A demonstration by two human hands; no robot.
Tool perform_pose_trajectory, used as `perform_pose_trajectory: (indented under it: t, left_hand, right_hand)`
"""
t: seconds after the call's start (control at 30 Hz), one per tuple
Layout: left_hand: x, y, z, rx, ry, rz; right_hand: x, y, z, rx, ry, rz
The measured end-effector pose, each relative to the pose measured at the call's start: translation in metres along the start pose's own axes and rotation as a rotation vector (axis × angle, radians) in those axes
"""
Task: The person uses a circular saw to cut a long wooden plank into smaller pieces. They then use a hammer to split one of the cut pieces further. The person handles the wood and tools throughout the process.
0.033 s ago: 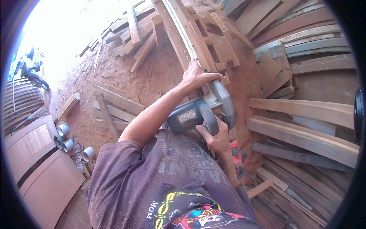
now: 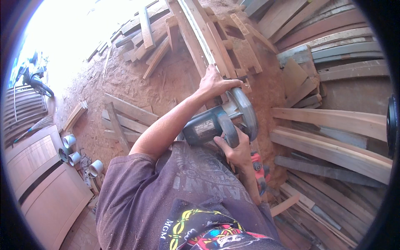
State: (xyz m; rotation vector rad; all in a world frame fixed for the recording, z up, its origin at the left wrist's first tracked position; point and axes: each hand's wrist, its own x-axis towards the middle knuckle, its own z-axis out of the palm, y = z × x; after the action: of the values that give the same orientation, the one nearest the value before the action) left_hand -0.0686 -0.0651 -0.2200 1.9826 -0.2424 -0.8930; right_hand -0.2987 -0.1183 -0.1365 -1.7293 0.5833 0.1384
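Observation:
A circular saw (image 2: 204, 126) with a dark body and a rounded grey blade guard (image 2: 246, 110) stands in front of my torso, over the near end of a long timber beam (image 2: 189, 35). My right hand (image 2: 237, 151) is closed round the saw's dark loop handle (image 2: 230, 129). Ahead of the saw, my left hand (image 2: 214, 81) lies on the timber with its fingers stretched forward. Its thumb reaches out to the right, against the front of the guard. The blade and the spot where it meets the wood are hidden.
A red power tool (image 2: 259, 171) sits beside my right forearm. Stacked planks (image 2: 333, 121) fill the right side. Offcuts (image 2: 121, 118) lie on the sawdust-covered ground (image 2: 89, 125). Wooden panels (image 2: 54, 204), several pale cups (image 2: 96, 168) and a motorcycle (image 2: 36, 81) are at left.

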Motion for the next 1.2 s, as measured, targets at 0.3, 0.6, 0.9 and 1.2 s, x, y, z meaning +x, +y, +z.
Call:
perform_pose_trajectory:
  t: [0.3,0.6,0.9,1.2]
  left_hand:
    - [0.014,0.003,-0.013,0.017,-0.002,-0.034]
    - [0.02,0.003,-0.018,-0.013,0.061,-0.004]
    - [0.026,0.008,-0.027,-0.031,0.02,-0.036]
    - [0.03,0.015,-0.035,-0.078,0.017,-0.007]
  right_hand:
    - [0.017,-0.01,0.004,0.009,0.0,-0.01]
    - [0.024,-0.014,0.005,-0.059,-0.008,0.014]
    - [0.032,-0.022,0.012,0.015,0.019,-0.059]
    - [0.038,-0.029,0.014,0.018,0.019,-0.111]
